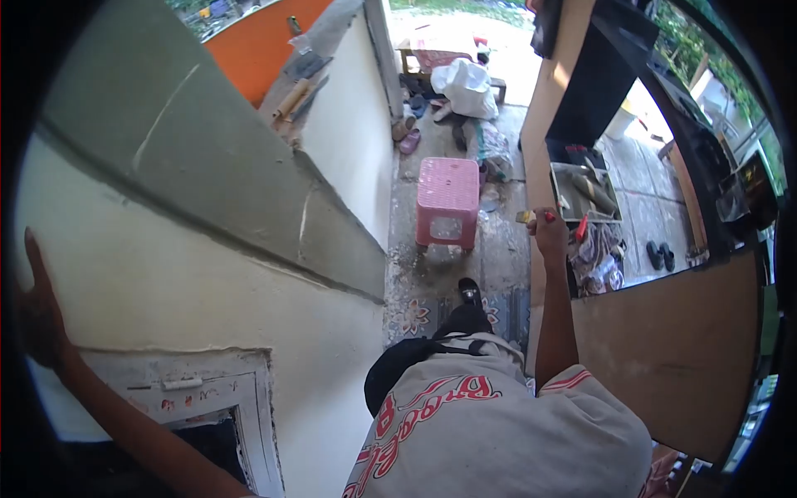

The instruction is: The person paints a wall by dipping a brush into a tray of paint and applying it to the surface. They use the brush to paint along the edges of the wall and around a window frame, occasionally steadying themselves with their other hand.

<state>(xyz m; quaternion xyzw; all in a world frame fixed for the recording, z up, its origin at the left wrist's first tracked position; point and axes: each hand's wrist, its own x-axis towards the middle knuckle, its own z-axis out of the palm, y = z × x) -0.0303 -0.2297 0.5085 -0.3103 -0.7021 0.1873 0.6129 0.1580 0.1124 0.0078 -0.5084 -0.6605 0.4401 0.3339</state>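
Observation:
My right hand [550, 236] is closed around a small paintbrush [525, 217] with a red handle and pale yellowish bristles, held out ahead at the right. At the far left edge, my left hand [43, 319] is raised with its fingers stretched out, overlapping the cream wall [199, 290]; no object shows in it. Below that hand is a white-painted frame [207, 365] with reddish smears. A pink plastic stool [448, 187] stands on the floor ahead, left of the brush.
Beyond the stool lie shoes [409, 139], a white sack [465, 87] and plastic bags [491, 149]. To the right, a brown panel [664, 365] borders an open shelf with a tray [585, 191] and cloths [596, 257]. Black sandals [661, 256] rest on the paving. Patterned tiles [413, 317] lie underfoot.

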